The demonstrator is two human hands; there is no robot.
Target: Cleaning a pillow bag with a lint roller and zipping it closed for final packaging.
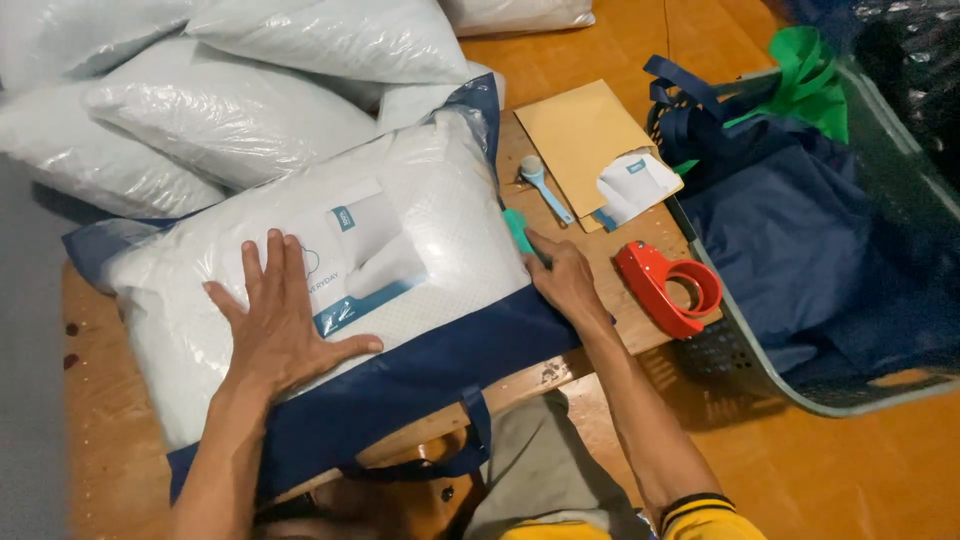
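While left hand [280, 325] presses flat, fingers spread, the pillow [330, 260] lies diagonally, right hand [562, 280] pinching its edge.

A small wooden worktop [620, 300] is seen at the centre of the frame. On it, a bagged pillow in a clear and navy zip case [330, 290] is laid across the left and middle. At the upper right of the worktop, a brown envelope [575, 130], a white folded label [635, 185] and a light blue scoop [545, 188] are placed. A red tape dispenser [668, 287] is set at the right edge. The worktop is stood on an orange floor [850, 470], where a mesh basket [800, 390] is placed at the right.
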